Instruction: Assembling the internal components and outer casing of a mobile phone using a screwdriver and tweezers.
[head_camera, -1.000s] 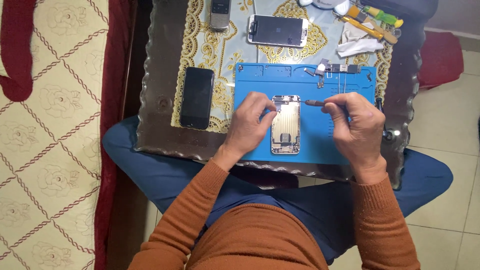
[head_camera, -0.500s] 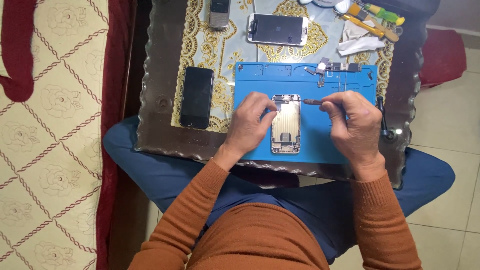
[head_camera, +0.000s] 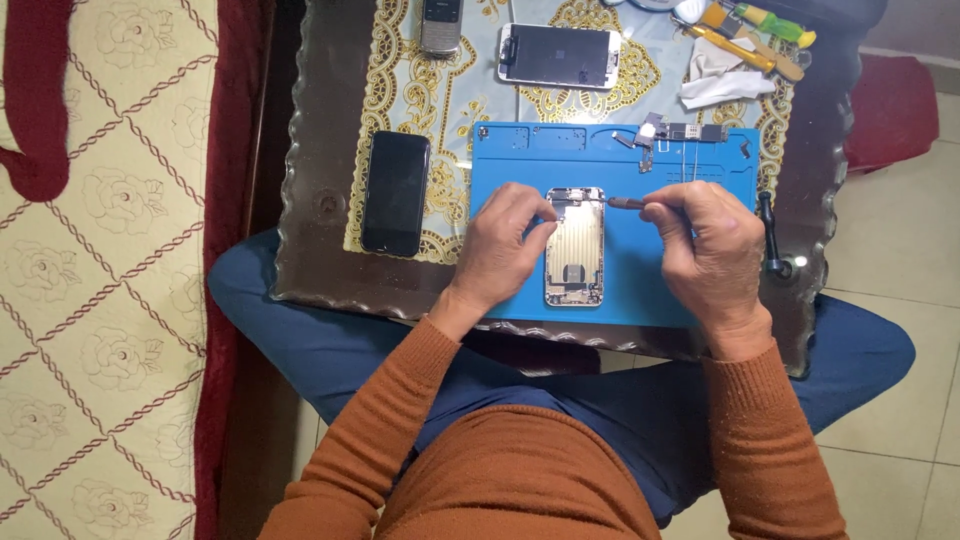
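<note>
A dark rectangular phone screen (head_camera: 395, 193) lies unlit at nine o'clock on the surface (head_camera: 320, 200), left of the blue mat (head_camera: 510, 160). A white-framed screen (head_camera: 558, 56), black and lying sideways, sits at twelve o'clock. Beside it, at eleven o'clock, a small keypad phone (head_camera: 438, 28) shows a tiny dark display.

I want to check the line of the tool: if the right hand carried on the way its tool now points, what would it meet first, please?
The right hand holds a thin tool pointing left. Going straight on, the tip would probably first meet the top end of the opened phone, close by the left hand's fingertips; height is unclear.
</note>
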